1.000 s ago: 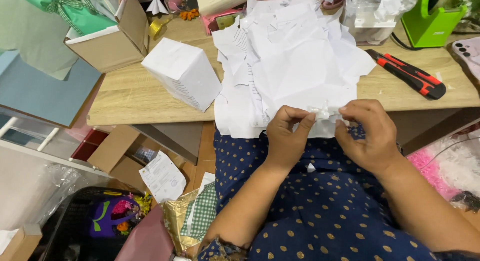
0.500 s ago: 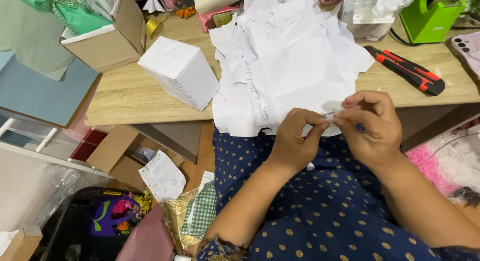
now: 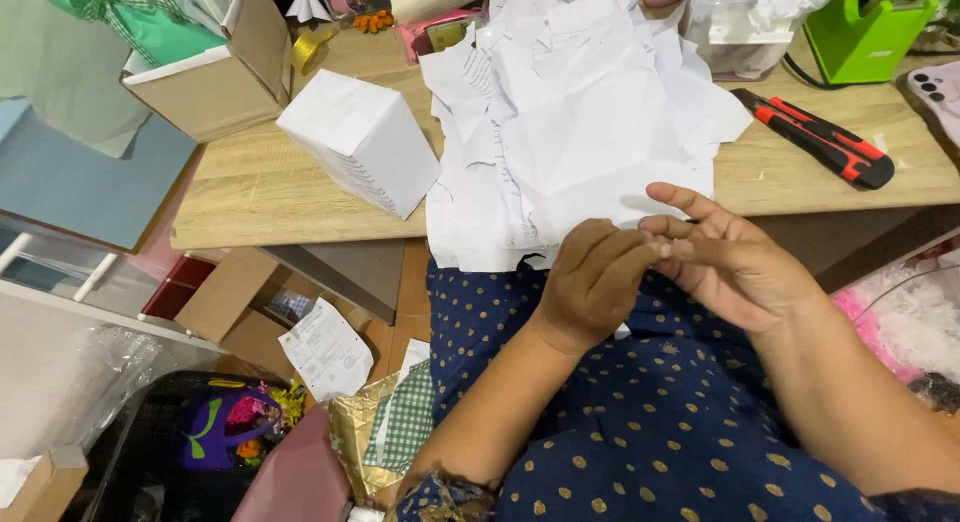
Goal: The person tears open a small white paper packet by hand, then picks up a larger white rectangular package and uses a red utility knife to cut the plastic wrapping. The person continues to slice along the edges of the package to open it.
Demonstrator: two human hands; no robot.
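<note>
My left hand (image 3: 590, 282) and my right hand (image 3: 735, 267) meet fingertip to fingertip over my lap, just below the table's front edge. Between the fingertips sits a tiny white scrap (image 3: 665, 250). The left fingers are bunched on it, and the right thumb and a finger touch it while the other right fingers stretch out. A loose pile of torn white paper sheets (image 3: 570, 132) lies on the wooden table (image 3: 250, 197) right above the hands and hangs over its edge.
A white box (image 3: 360, 142) lies left of the papers. A red and black utility knife (image 3: 815, 137), a green tape dispenser (image 3: 865, 32) and a pink phone (image 3: 935, 92) are at the right. An open cardboard box (image 3: 215, 82) stands far left. Bags and wrapping clutter the floor (image 3: 300, 422).
The longer white strip stretched between my hands is gone from sight; only a tiny scrap shows. My hands have drawn together, and my right fingers have spread out.
</note>
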